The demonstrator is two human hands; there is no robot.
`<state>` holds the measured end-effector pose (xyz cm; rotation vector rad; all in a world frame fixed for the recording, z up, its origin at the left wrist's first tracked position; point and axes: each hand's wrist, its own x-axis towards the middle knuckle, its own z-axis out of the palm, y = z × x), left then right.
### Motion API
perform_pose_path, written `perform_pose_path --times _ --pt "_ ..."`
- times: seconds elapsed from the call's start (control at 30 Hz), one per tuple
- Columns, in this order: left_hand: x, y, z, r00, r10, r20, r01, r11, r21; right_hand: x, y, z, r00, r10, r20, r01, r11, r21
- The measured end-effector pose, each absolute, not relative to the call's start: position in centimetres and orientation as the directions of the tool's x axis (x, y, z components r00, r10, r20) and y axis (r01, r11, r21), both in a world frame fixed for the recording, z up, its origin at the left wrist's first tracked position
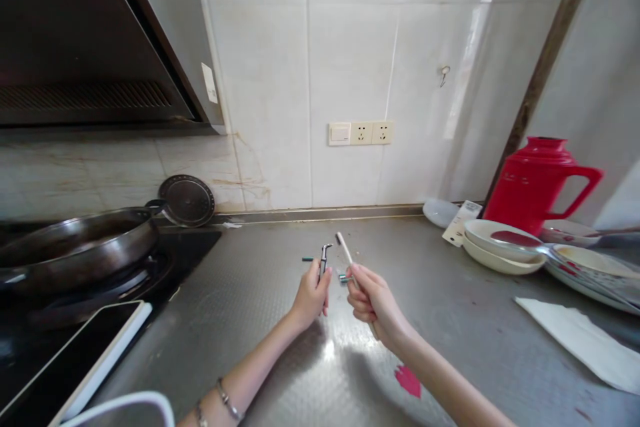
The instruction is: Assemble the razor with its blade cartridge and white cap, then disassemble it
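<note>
Above the middle of the metal counter (240, 320), my left hand (311, 295) is closed around a slim dark tool with a bent silver tip (323, 260), held upright; its exact kind is unclear. My right hand (373, 303) grips a white toothbrush (345, 250), its dark-bristled head tilted up and to the left toward that tool. The two are close but apart. A small green and silver cylinder (344, 277) shows beside my right fingers; I cannot tell whether they touch it. Behind my left hand is a thin dark green stick (307, 259).
At left, a pan (80, 247) sits on the black stove, with a phone-like slab (75, 367) in front. To the right are a red thermos (530, 180), stacked bowls (493, 257), plates and white paper (580, 340). A pink scrap (408, 380) lies near my right forearm.
</note>
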<state>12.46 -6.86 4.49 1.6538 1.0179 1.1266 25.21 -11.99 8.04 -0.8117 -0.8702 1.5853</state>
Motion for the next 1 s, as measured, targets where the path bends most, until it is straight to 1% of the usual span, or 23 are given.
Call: perform_pose_path --times 0.03,0.1,0.23,0.4,0.57,0.73,0.9,1.0 --pt "12.5 -6.9 4.5 0.263 0.934 0.241 0.154 -0.287 0.945 25.3 -11.9 8.2 -0.137 0.990 -0.041 -0.490 -0.104 -0.865" --pt "12.6 -7.1 4.5 0.269 0.934 0.237 0.153 -0.284 0.947 25.2 -11.8 8.3 -0.118 0.992 -0.050 -0.487 -0.102 -0.867" --pt "12.7 -7.2 4.5 0.259 0.934 0.247 0.130 -0.287 0.949 24.9 -11.9 7.8 -0.145 0.984 -0.102 -0.482 -0.160 -0.861" --pt "12.8 -7.3 4.7 0.262 0.936 0.233 0.138 -0.276 0.951 25.1 -12.0 8.2 -0.125 0.989 -0.073 -0.529 -0.129 -0.838" --pt "12.6 -7.3 4.8 0.274 0.931 0.241 0.134 -0.285 0.949 24.9 -12.8 8.3 -0.170 0.978 -0.117 -0.515 -0.190 -0.836" --pt "12.7 -7.3 4.6 0.275 0.929 0.247 0.146 -0.295 0.944 25.2 -12.6 8.8 -0.116 0.991 -0.063 -0.553 -0.117 -0.825" --pt "12.8 -7.5 4.8 0.279 0.926 0.256 0.163 -0.308 0.937 24.6 -12.8 7.6 -0.142 0.984 -0.112 -0.536 -0.171 -0.827" --pt "12.8 -7.5 4.8 0.269 0.928 0.256 0.164 -0.306 0.938 24.6 -13.0 7.5 -0.132 0.987 -0.094 -0.546 -0.151 -0.824"
